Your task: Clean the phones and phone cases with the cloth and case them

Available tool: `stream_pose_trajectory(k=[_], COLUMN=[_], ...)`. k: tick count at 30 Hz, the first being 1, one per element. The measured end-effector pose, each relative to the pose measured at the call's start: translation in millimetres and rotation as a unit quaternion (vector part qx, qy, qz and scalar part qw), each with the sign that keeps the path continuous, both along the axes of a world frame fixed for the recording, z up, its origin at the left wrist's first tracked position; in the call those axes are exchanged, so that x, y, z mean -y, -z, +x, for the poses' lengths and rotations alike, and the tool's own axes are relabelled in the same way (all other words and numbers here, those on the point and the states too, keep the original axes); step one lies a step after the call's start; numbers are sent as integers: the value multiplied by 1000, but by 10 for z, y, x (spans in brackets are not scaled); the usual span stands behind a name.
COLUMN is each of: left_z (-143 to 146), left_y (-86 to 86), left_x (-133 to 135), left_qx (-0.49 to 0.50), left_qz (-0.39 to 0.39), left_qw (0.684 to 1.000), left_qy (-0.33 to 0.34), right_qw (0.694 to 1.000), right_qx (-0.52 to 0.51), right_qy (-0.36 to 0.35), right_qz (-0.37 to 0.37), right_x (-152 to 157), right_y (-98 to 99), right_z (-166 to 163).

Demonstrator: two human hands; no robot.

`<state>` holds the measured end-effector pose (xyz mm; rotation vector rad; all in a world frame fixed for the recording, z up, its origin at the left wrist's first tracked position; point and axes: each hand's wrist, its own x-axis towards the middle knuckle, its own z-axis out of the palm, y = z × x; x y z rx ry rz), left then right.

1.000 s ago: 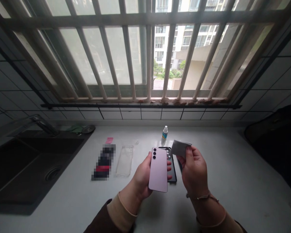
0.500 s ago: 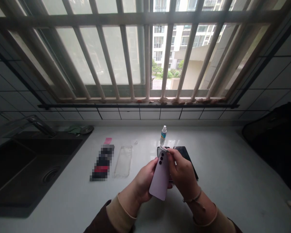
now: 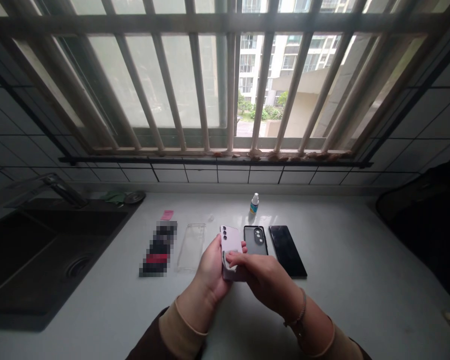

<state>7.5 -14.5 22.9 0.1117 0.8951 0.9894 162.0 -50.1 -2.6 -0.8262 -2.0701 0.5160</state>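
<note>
A pale purple smartphone (image 3: 231,239), back facing up with a column of camera lenses, rests in my left hand (image 3: 212,267), whose fingers wrap round its edges. My right hand (image 3: 266,275) presses a small whitish cloth (image 3: 229,261) against the lower part of the phone's back. Part of the cloth is hidden under the fingers. Behind my right hand lies a black phone case (image 3: 254,237), partly covered, and to its right a black phone (image 3: 288,250) with its screen up. A clear phone case (image 3: 191,247) lies to the left of my left hand.
A small white-capped bottle (image 3: 254,204) stands at the back of the white counter (image 3: 345,280). On the left are a pink slip (image 3: 167,215), a blurred-out dark item (image 3: 159,250) and a dark sink (image 3: 18,270). A black bag-like object (image 3: 427,215) is at right.
The purple phone has moved left and up the view, uncovering part of the black case. My right hand has slid the cloth from its camera end down to the lower back.
</note>
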Motion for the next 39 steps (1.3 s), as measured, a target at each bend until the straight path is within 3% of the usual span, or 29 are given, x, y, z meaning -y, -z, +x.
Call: stream_pose_trajectory(k=[6, 8, 10, 12, 16, 20, 27, 32, 39], left_z=[-97, -112, -116, -114, -121, -149, -105, -79, -79], left_y=[-29, -25, -22, -17, 13, 55, 116, 172, 193], left_x=[-62, -86, -112, -132, -142, -135, -115, -106, -139], left_qx=[-54, -57, -58, -70, -105, -84, -68, -69, -72], left_qz=[-1, 1, 16, 39, 115, 169, 181, 196, 190], left_qw=[998, 996, 994, 989, 970, 962, 957, 953, 948], left_qy=[-42, -64, -89, -124, -184, -199, -217, -223, -244], right_qw=[996, 994, 987, 953, 829, 777, 707, 686, 696], right_qx=[-22, -38, -95, -199, -362, -404, -472, -509, -517], right_qy=[-74, -64, -4, 92, 214, 220, 180, 150, 118], right_qz=[-44, -76, -131, -208, -368, -429, -495, -497, -484], right_x=[92, 109, 96, 43, -127, -217, -194, -180, -169], right_y=[-148, -167, -150, -101, 25, 96, 98, 114, 126], right_z=[-22, -13, 1, 20, 64, 65, -19, -38, -24])
